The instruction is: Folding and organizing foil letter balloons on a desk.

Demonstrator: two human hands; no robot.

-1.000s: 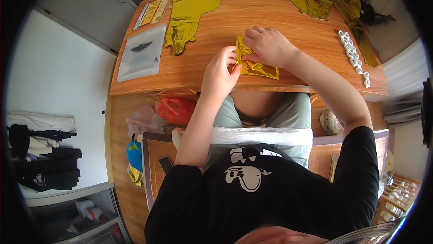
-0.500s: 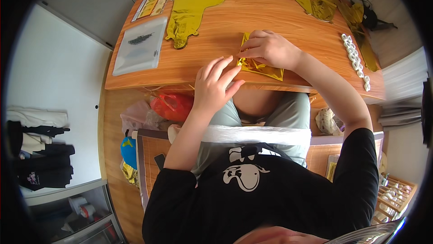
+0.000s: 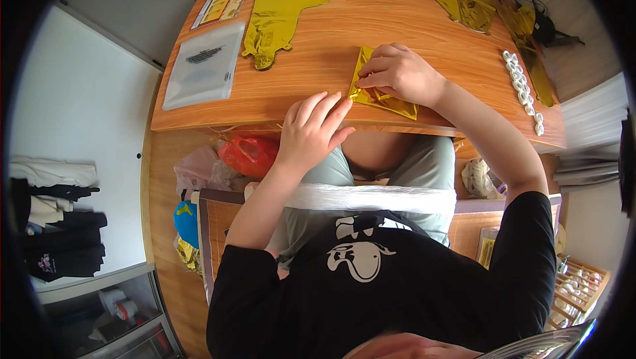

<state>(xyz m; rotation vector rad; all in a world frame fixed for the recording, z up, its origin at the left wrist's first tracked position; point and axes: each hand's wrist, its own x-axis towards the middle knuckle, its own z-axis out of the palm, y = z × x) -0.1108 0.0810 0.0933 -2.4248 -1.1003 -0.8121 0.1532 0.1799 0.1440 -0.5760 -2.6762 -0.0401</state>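
A folded gold foil balloon (image 3: 395, 105) lies flat near the table's front edge, its surface creased and shiny. My right hand (image 3: 404, 76) rests over its upper part, fingers bent and pressed together on the foil near the left side; what the fingertips pinch is partly hidden. At the balloon's lower left corner, my left hand (image 3: 310, 130) has its fingers spread, the index fingertip touching or nearly touching the foil's edge. Farther back on the left, a large flat gold foil balloon (image 3: 278, 17) lies spread on the wood.
On the wooden table (image 3: 344, 24), a clear plastic sleeve (image 3: 202, 67) and a printed card (image 3: 222, 4) lie at left. White ribbon coils (image 3: 520, 87) line the right side, near more gold foil (image 3: 474, 11) and a black stand (image 3: 544, 27). A red bag (image 3: 248, 155) sits below the table.
My left hand has shifted slightly left, its fingers still spread. My right hand's fingertips have drawn slightly right across the foil, uncovering more of its left edge.
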